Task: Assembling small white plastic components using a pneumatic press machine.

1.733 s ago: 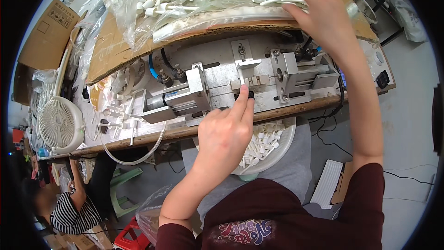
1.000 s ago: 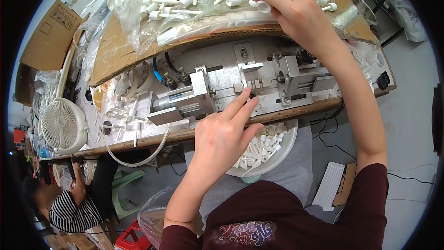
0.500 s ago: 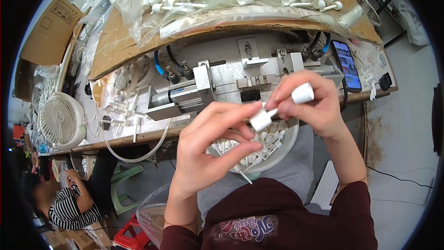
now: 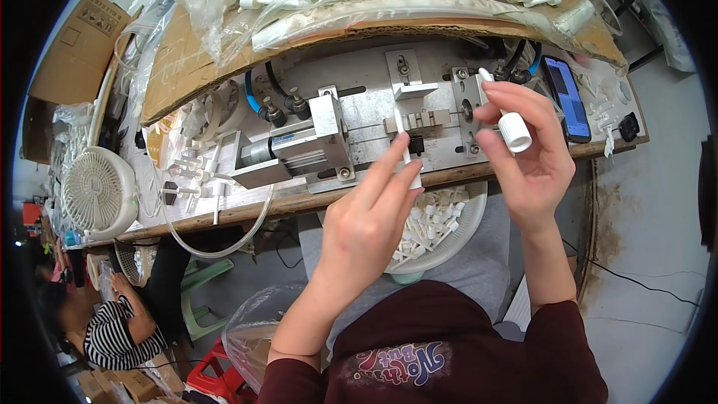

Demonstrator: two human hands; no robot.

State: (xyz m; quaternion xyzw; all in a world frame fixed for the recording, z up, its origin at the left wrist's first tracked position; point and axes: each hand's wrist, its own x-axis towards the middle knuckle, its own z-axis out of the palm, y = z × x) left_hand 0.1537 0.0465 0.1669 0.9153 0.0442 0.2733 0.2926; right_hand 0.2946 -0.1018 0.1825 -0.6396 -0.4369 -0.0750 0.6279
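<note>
My left hand reaches over the table edge, its fingers closed on a white cap with a stem. The stem points away from me and lies at the small slotted metal block in the middle of the fixture; the cap end is mostly hidden by the fingers. Right of the fixture, my right hand is curled around a ribbed white cap. A white stem tip sticks out beyond its fingers; whether it belongs to that cap I cannot tell.
Metal cylinders with hoses flank the block. A cardboard shelf above carries a heap of white capped stems. Below the table edge, a white basket holds more. A phone lies right, a fan left. Another person sits at lower left.
My hands have parted from each other. The left one has moved forward with a capped stem to the metal block; the right one has drawn slightly right, still with a cap.
</note>
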